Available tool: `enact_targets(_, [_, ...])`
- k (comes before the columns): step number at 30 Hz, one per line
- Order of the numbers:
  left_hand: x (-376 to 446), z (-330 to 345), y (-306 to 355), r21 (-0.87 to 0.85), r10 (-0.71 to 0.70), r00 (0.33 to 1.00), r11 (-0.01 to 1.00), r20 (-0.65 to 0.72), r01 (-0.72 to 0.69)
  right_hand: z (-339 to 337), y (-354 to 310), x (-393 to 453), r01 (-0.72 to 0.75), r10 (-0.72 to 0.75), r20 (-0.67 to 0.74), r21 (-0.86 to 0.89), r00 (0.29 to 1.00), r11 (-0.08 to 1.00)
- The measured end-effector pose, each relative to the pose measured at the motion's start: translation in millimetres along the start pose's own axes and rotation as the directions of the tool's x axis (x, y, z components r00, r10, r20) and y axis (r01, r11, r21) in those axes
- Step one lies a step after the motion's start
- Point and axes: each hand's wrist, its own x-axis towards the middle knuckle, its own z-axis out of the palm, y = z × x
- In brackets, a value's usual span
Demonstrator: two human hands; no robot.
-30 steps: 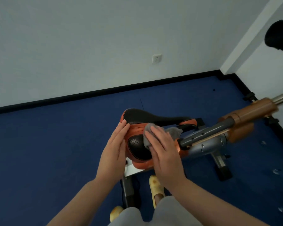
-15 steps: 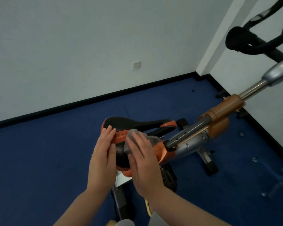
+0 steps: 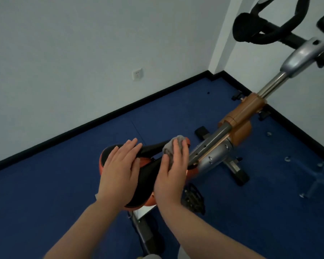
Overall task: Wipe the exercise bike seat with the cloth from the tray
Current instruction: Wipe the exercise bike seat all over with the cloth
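Observation:
The black and orange bike seat sits at the middle of the view. My left hand rests flat on the seat's wide rear part, fingers straight. My right hand presses a crumpled grey cloth onto the narrow nose of the seat with straight fingers; most of the cloth is hidden under the palm. No tray is in view.
The bike's silver and orange frame rises to the right toward black handlebars. A black pedal hangs below the seat. Bike feet stand on the blue floor. White walls with a socket meet in a corner behind.
My right hand has slid the cloth forward from the seat's wide part to its nose. My left hand shifted from the seat's side onto its top. The camera view tilted up and right.

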Motion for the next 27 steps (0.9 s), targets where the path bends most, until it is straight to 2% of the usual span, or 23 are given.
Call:
enact_targets(3, [-0.6,1.5,-0.8,-0.014,-0.003,1.000,1.000,-0.028,0.003,3.8,-14.7,-18.2,-0.101,0.094,0.068,0.101,0.993,0.990])
enact_targets(8, [-1.0,1.4,-0.7,-0.045,-0.015,0.998,0.999,-0.055,0.012,5.2,-16.3,-19.5,-0.200,0.198,0.027,0.138,0.980,0.970])
enact_targets(12, [-2.3,0.7,-0.5,-0.040,-0.004,0.998,0.999,-0.059,0.002,8.7,-26.8,-68.5,-0.252,0.230,0.148,0.151,0.962,0.956])
enact_targets(15, [-2.5,1.1,-2.1,-0.033,0.004,0.999,0.999,-0.051,-0.006,7.3,-26.3,-66.8,-0.284,0.249,0.204,0.167,0.947,0.944])
enact_targets(19, [-2.8,2.0,-2.9,-0.035,0.012,0.998,0.999,-0.057,-0.014,9.2,-20.8,-35.8,-0.461,0.437,0.152,0.206,0.886,0.863])
enact_targets(25, [-2.7,2.3,-4.1,-0.028,0.013,0.998,1.000,-0.065,-0.014,8.0,-40.1,-91.6,-0.338,0.301,0.227,0.144,0.926,0.930])
enact_targets(27, [-2.9,2.0,-3.5,-0.027,0.009,0.998,1.000,-0.062,-0.011,12.1,-30.4,-77.7,-0.367,0.327,0.235,0.152,0.915,0.918])
